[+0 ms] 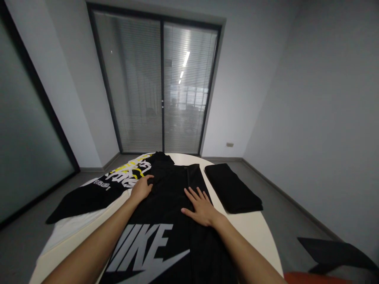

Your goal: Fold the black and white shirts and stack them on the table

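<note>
A black garment (174,197) with a large grey NIKE print lies spread on a white table, its near end running out of view at the bottom. My left hand (142,189) is at the garment's left edge, fingers curled, with black cloth between thumb and forefinger. Flat on the garment's right side rests my right hand (203,209), palm down and fingers spread. To the left, near my left hand, lies a black T-shirt (85,197) with white and yellow lettering. A folded black cloth item (232,189) sits to the right, apart from my right hand.
The rounded white tabletop (263,228) shows along the right side. White cloth (68,227) lies under the T-shirt on the left. A dark chair part (337,252) and an orange surface (310,278) are at lower right. Glass panels with blinds (133,90) stand beyond the table.
</note>
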Demonstrator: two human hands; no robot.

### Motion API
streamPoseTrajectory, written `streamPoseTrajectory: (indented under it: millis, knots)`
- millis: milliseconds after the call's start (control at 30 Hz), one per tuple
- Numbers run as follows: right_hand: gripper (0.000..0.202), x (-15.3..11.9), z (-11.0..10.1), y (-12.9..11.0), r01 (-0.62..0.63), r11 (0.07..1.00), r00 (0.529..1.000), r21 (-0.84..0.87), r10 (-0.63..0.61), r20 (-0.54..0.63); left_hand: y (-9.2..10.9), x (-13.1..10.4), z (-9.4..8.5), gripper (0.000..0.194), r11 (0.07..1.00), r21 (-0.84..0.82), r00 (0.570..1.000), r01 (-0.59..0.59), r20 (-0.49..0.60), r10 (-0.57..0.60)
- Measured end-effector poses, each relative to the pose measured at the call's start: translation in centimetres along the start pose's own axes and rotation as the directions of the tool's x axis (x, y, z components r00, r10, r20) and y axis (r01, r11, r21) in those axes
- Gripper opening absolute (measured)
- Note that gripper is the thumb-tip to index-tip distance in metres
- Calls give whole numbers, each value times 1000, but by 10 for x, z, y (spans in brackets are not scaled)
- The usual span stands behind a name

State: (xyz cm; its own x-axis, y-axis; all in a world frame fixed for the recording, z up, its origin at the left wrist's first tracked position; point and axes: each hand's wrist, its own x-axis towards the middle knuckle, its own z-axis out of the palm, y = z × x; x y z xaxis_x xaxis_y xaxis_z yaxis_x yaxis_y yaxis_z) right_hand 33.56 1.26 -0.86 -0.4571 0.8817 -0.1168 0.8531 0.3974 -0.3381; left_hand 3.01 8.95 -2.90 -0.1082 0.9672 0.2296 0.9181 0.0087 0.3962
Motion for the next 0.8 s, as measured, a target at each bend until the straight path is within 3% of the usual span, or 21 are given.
streamPoseTrajectory:
  millis: [133,333,567,800]
  knots:
    - [95,-1,1,-1,-6,1000,1000,20,6,-20,13,1,-9,44,1000,-23,999,-18,-35,17]
    - [96,0,1,-2,-9,1000,999,23,10,-32,54,-1,-12,44,996,-36,996,-83,-48,81]
    - [96,-1,3,-2,-5,1000,999,29,7,-54,98,-2,0,42,986,-48,985,-160,51,162]
    - [95,0,5,1,11,999,997,30,-9,-72,120,-18,17,41,968,-51,958,-246,139,250]
